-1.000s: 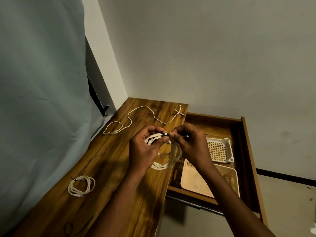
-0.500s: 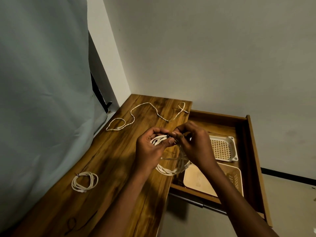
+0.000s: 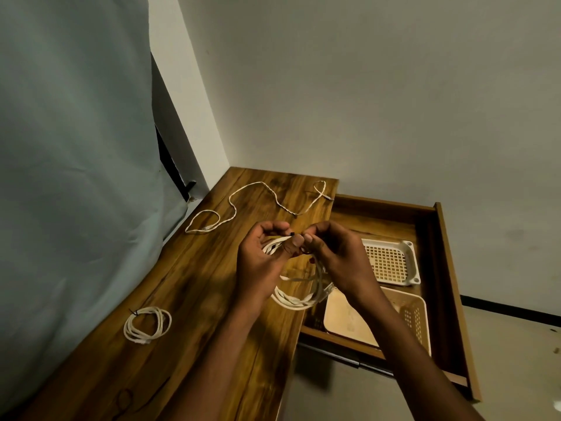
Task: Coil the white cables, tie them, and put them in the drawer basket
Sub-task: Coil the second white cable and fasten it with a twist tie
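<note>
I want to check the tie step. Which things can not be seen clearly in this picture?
- Tie: head view, tiny and dark between the fingers of the left hand and right hand; whether it is fastened cannot be told.
- Coil: top hidden by both hands.
- Beige basket: partly behind the right forearm.

We note white cables [image 3: 291,299], brown wood-grain table [image 3: 194,287], white gridded tray [image 3: 391,262], beige perforated basket [image 3: 416,317], grey wall [image 3: 364,86].

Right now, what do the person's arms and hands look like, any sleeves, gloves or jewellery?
Both forearms are bare, with no sleeves in view. The left hand and right hand wear no gloves, and no rings, watch or bracelets show. The light is dim.
</note>
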